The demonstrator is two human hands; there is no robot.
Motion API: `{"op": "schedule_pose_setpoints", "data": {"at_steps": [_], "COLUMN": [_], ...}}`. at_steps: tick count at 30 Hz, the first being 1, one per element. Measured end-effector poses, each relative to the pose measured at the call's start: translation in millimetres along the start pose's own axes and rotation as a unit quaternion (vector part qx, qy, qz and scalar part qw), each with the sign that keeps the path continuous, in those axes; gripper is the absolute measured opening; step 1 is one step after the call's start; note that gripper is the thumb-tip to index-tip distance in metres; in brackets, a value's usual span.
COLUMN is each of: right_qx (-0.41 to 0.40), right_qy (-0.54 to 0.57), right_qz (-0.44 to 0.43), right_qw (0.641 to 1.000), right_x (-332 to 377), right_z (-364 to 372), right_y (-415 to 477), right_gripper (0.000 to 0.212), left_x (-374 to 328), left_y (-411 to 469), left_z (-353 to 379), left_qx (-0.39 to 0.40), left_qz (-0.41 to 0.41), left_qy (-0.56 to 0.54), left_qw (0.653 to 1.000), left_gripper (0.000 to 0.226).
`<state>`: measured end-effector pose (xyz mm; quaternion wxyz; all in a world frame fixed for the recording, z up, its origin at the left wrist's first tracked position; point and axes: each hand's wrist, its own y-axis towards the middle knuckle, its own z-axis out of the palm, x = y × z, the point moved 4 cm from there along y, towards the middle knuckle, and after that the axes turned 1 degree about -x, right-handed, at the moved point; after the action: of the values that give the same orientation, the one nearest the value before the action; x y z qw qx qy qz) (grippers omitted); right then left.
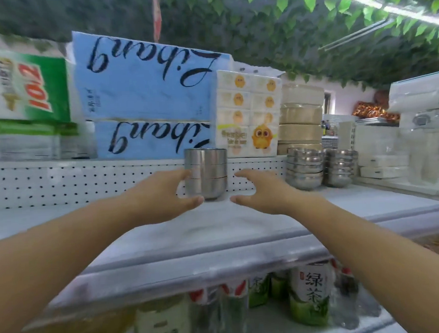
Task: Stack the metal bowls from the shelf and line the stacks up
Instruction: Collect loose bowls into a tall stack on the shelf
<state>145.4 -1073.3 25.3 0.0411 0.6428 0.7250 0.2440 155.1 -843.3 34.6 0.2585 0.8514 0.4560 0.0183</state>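
Bright overhead strip light (372, 3); soft motion blur, edges bowed by wide-angle.

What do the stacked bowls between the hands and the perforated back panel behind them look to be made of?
Stack of bowls: metal, likely stainless steel, brushed finish; grey sheen with soft vertical highlights. Perforated back panel: probably white-painted sheet metal; flat, regular punched holes, though blur leaves plastic possible.
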Motion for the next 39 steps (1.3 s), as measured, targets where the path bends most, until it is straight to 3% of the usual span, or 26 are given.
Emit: {"op": "schedule_pose_setpoints", "data": {"at_steps": [9, 19, 29, 34, 39], "right_qx": [0.031, 0.09, 0.158, 0.148, 0.134], "right_qy": [0.058, 0.105, 0.16, 0.139, 0.09], "right_qz": [-0.161, -0.315, -0.402, -0.412, -0.398], "right_qw": [0.985, 0.939, 0.888, 0.888, 0.903], "right_x": [255, 499, 678, 742, 786], "right_z": [80, 149, 202, 226, 249], "right_y": [16, 25, 28, 64, 113], "right_gripper": [0.069, 0.07, 0.069, 0.071, 0.074], "left_x": [198, 329, 420, 490, 568], "left_y": [-169, -348, -470, -487, -463], "left_z": [-120, -247, -308, -339, -360], "left_qx": [-0.032, -0.109, -0.152, -0.193, -0.281], "left_qz": [-0.108, -0.279, -0.395, -0.421, -0.427], "left_qy": [0.112, 0.163, 0.158, 0.157, 0.052], "left_qw": [0.987, 0.94, 0.892, 0.873, 0.858], "left_gripper": [0.074, 0.073, 0.074, 0.075, 0.082]}}
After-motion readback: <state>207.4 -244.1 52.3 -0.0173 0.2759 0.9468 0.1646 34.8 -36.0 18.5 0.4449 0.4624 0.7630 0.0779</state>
